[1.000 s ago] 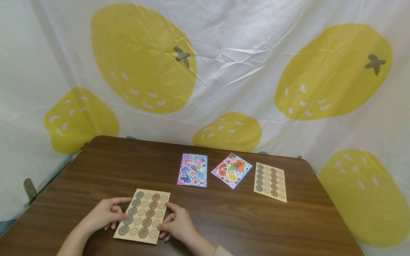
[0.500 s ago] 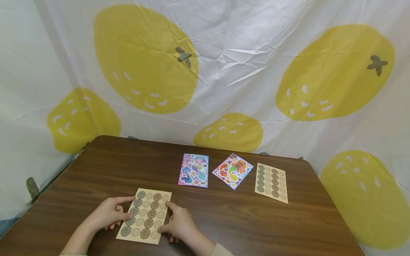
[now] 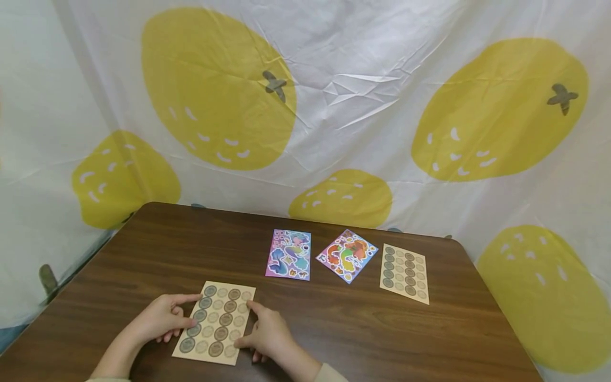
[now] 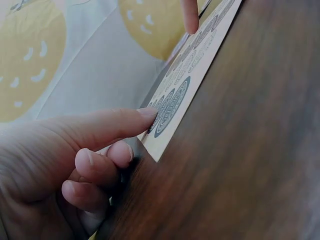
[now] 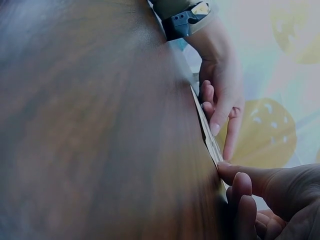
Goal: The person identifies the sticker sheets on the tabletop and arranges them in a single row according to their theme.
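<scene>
A tan sheet with rows of round grey and brown stamp-like stickers [image 3: 213,323] lies on the near left part of the table, at a slight slant. Along its left edge is my left hand [image 3: 159,318], its thumb and forefinger extended onto the sheet's margin. My right hand [image 3: 273,333] touches the right edge in the same manner, forefinger higher up and thumb lower down. In the left wrist view, the left thumb [image 4: 115,124] presses on the sheet near a corner while other fingers are loosely curled beside it. The right thumb [image 5: 245,175] meets the sheet's edge in the right wrist view.
Farther back on the brown table [image 3: 334,329] lie a purple mermaid sticker sheet [image 3: 288,254], a turned blue-pink mermaid sticker sheet [image 3: 347,256] and another tan sheet with round stickers [image 3: 404,273]. A white curtain with yellow fruit prints [image 3: 353,132] hangs behind the table.
The left fingertips reach slightly farther over the sheet. The right hand's lower fingers have drawn back from its edge. The sheet has barely shifted, and little differs over the last half second.
</scene>
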### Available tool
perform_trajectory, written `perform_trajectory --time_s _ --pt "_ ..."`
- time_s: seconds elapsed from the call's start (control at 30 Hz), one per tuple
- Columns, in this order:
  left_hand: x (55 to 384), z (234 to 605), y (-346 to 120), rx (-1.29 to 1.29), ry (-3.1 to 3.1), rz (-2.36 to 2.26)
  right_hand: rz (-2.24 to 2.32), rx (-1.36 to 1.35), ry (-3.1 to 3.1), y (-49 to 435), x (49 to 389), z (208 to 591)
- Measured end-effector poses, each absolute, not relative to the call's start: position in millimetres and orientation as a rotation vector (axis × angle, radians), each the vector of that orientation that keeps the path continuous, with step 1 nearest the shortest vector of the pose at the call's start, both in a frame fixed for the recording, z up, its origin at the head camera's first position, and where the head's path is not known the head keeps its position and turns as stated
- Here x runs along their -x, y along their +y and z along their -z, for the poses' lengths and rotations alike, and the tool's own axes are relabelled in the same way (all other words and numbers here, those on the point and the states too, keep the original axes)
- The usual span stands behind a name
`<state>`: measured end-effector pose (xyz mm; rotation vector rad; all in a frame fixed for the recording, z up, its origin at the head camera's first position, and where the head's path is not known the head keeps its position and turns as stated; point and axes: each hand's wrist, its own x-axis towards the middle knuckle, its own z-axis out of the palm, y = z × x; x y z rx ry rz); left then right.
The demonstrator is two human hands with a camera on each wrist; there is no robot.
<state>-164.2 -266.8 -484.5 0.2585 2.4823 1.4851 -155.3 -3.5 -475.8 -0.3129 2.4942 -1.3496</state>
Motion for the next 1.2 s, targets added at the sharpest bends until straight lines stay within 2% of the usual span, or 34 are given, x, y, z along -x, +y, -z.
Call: perform_trajectory --time_s 0.7,1.2 --pt "164.3 486.0 -269.1 -0.238 2.444 -1.549 1.366 0.304 2.454 -3.2 158.5 475.9" --pt "162.4 486.9 -271.6 -0.19 2.353 -1.64 1.744 0.402 2.122 13.3 161.5 485.2"
